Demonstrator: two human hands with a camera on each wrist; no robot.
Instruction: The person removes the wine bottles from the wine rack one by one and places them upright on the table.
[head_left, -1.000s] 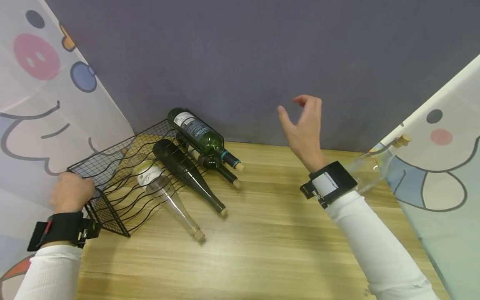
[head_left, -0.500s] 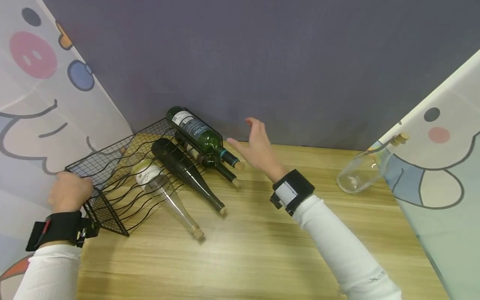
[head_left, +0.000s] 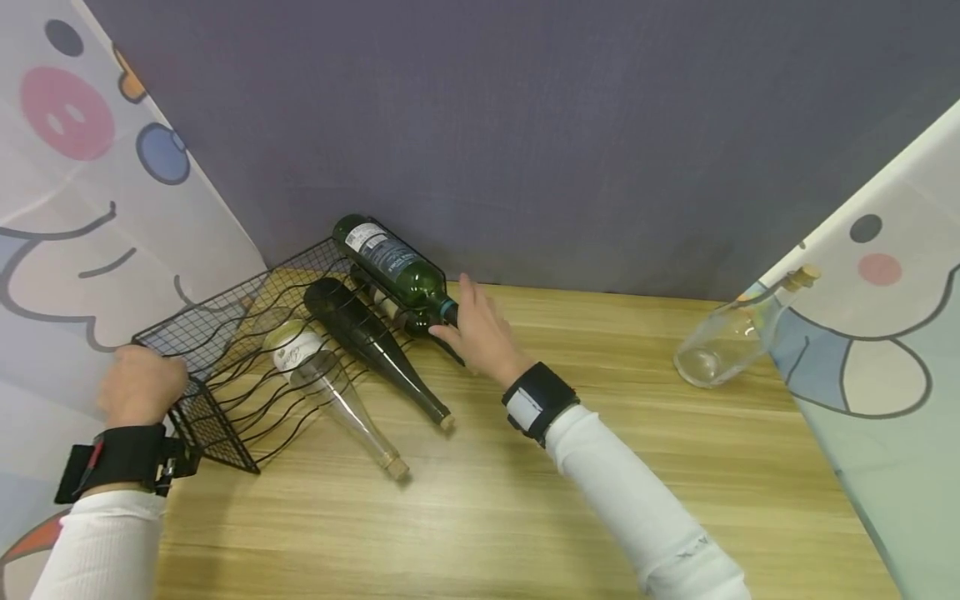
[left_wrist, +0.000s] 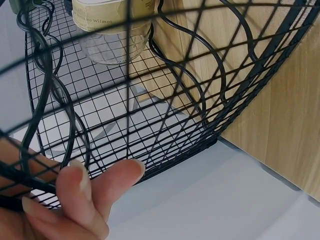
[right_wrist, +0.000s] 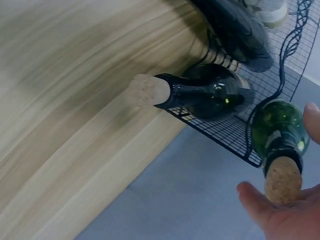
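A black wire wine rack (head_left: 213,425) stands at the left with several corked bottles lying in it. My left hand (head_left: 141,385) grips its near left corner, fingers (left_wrist: 75,192) curled around the bottom wires in the left wrist view. My right hand (head_left: 483,333) is at the neck of the labelled green wine bottle (head_left: 386,254) on the top tier. In the right wrist view, thumb and finger are spread either side of that bottle's cork (right_wrist: 283,180), near the palm. Below it lies another dark green bottle (right_wrist: 210,92), its neck partly covered by my right hand in the head view.
A black bottle (head_left: 367,337) and a clear bottle (head_left: 337,392) with a pale label lie in the rack, necks toward the table's front. Another clear corked bottle (head_left: 727,337) tilts by the right wall. A grey panel (head_left: 570,150) closes the back of the wooden table (head_left: 465,517).
My right hand has moved left and down from above the table's back edge to the top green bottle's neck. My left hand still grips the rack, which has not moved.
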